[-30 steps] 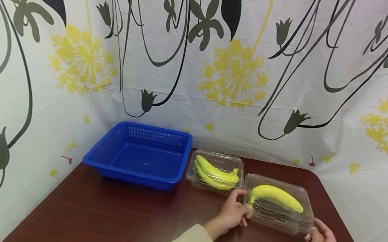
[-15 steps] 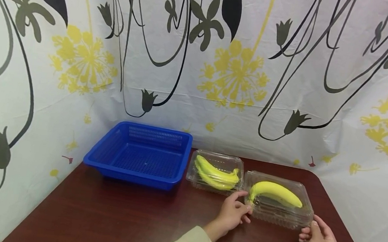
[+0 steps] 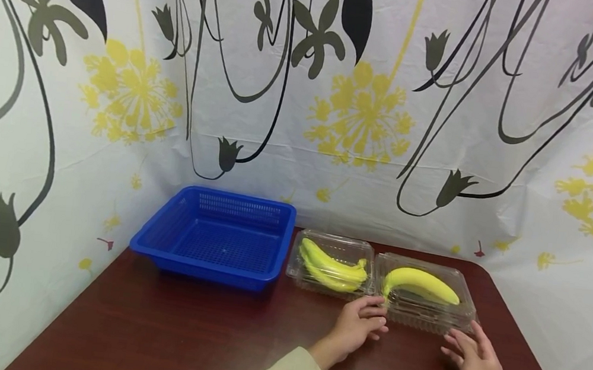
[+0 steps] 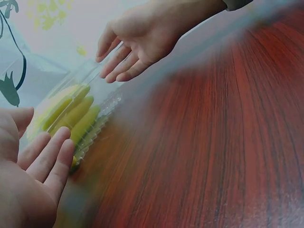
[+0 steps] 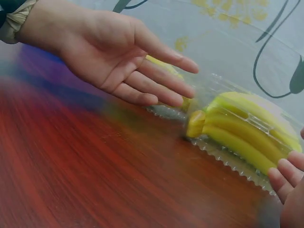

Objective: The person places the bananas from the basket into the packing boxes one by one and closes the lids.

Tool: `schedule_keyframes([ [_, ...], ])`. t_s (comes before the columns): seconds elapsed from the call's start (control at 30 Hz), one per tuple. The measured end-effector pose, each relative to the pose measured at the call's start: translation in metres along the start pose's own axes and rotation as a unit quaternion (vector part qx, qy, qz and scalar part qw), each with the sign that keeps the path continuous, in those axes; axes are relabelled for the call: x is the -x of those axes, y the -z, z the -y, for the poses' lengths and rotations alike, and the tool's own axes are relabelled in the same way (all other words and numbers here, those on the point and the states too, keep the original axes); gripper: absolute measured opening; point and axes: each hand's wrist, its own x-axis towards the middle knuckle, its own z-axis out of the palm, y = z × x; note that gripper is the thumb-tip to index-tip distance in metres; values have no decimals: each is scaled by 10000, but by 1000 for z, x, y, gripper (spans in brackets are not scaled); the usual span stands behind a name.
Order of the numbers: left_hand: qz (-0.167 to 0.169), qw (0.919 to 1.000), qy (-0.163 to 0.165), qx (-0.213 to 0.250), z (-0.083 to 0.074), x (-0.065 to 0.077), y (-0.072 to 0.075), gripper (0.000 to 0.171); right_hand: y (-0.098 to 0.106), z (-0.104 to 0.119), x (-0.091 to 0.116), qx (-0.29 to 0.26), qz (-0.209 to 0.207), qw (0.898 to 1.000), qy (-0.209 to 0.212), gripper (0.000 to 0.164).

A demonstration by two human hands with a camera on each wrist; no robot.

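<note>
A clear plastic clamshell box (image 3: 422, 322) with bananas (image 3: 423, 283) inside stands at the right of the table. My left hand (image 3: 358, 323) is at its near left corner, fingers extended and holding nothing. By the near right corner is my right hand (image 3: 477, 364), its fingers spread and relaxed. In the left wrist view the left hand (image 4: 35, 166) and the right hand (image 4: 142, 40) flank the box, palms toward it. The right wrist view has the left hand (image 5: 123, 61) beside the stem end, with only some fingers (image 5: 285, 175) of the right hand at the edge.
Left of that box, a second clear clamshell (image 3: 296, 268) holds more bananas (image 3: 331, 266). A blue plastic basket (image 3: 213, 275) stands farther left on the dark red-brown table (image 3: 180, 334). A patterned white cloth (image 3: 260, 116) hangs behind and along the sides.
The right-hand box has moved back toward the cloth, now level with the other box. My right hand has let go of its corner and shifted left; the left hand's fingers have come off it.
</note>
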Motion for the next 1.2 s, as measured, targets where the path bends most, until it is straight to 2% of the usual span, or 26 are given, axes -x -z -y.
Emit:
schedule_keyframes([
  [0.2,-87,9999,139,-48,-2,0,7,27,-6,4,5,633,-152,9978,94,57],
  [0.33,-128,9996,199,-154,-6,0,16,25,-10,6,9,909,-198,9950,350,53],
  [0.43,7,9997,166,-179,-11,3,23,28,-12,7,12,1406,-115,9880,627,53],
  [0.5,129,9997,111,-196,-15,4,28,29,-14,7,14,1973,-43,9764,873,53],
  [0.63,290,9986,-94,-433,-23,7,36,30,-20,10,19,2974,21,9456,1322,53],
  [0.73,355,9955,-278,-838,-27,7,41,29,-23,12,21,3335,36,9272,1704,51],
  [0.8,407,9919,-403,-1132,-30,8,45,30,-23,14,21,3578,76,9101,2091,49],
  [0.9,541,9859,-581,-1472,-37,9,51,33,-23,17,20,3826,204,8813,2765,48],
  [1.0,668,9793,-676,-1786,-46,11,57,36,-24,20,19,3932,504,8544,3360,50],
  [1.07,736,9738,-703,-2033,-53,12,61,37,-25,23,18,3951,761,8395,3651,51],
  [1.2,852,9565,-828,-2666,-67,13,71,40,-27,28,15,4034,1222,8160,3957,51],
])
